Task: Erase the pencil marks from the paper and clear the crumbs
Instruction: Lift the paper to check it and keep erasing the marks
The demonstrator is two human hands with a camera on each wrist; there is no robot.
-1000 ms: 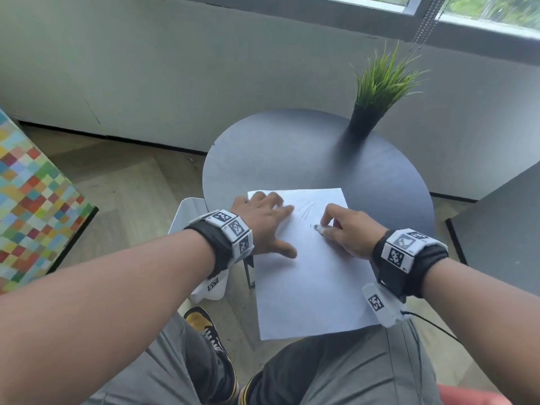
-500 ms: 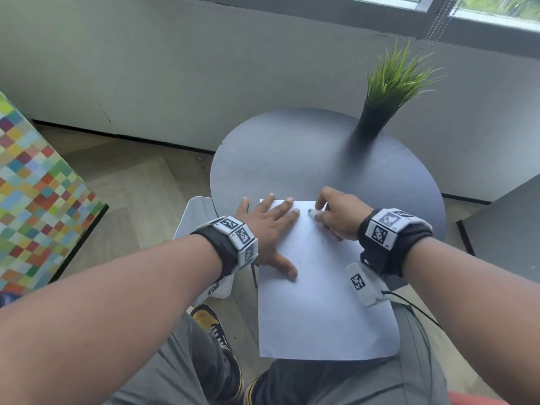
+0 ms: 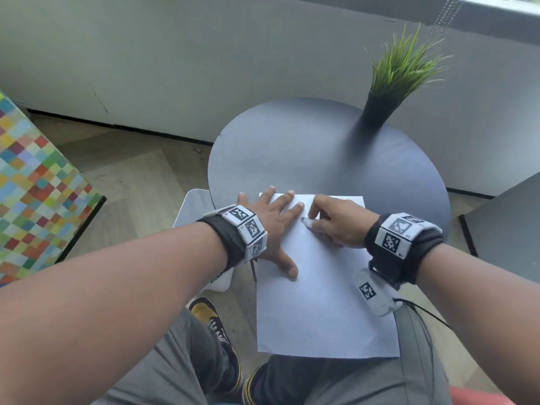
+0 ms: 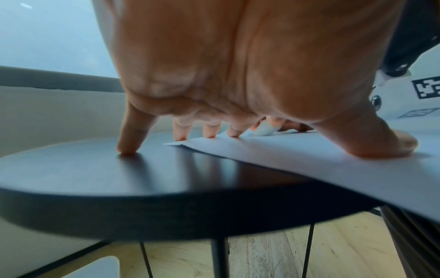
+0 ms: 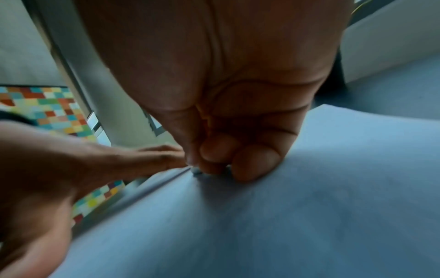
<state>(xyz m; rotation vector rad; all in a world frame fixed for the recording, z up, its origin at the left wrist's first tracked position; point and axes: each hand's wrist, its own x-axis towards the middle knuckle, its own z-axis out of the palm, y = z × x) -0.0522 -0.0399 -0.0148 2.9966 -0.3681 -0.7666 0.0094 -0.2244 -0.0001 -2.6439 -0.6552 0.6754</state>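
Note:
A white sheet of paper [image 3: 321, 302] lies on the round dark table [image 3: 306, 147], its near half hanging over the edge toward my lap. My left hand [image 3: 274, 226] presses flat on the sheet's upper left with fingers spread; the little finger rests on the bare table. My right hand [image 3: 336, 223] pinches a small white eraser [image 3: 306, 221] with its tip on the paper near the top. In the left wrist view the eraser [image 4: 263, 129] shows beyond my fingers [image 4: 209, 129]. The right wrist view shows curled fingers [image 5: 238, 156] on the paper [image 5: 285, 216]. Pencil marks are hidden or too faint to see.
A potted green grass plant [image 3: 391, 83] stands at the table's far right. A white stool [image 3: 195, 203] is left of the table, a colourful checkered box [image 3: 35, 194] farther left. A dark surface [image 3: 508, 229] sits at right. Wall and window lie beyond.
My right hand with the eraser moved from mid-sheet up toward the top edge, then slightly back toward the left fingers. The left hand kept pressing the paper. The pencil strokes seen earlier no longer show.

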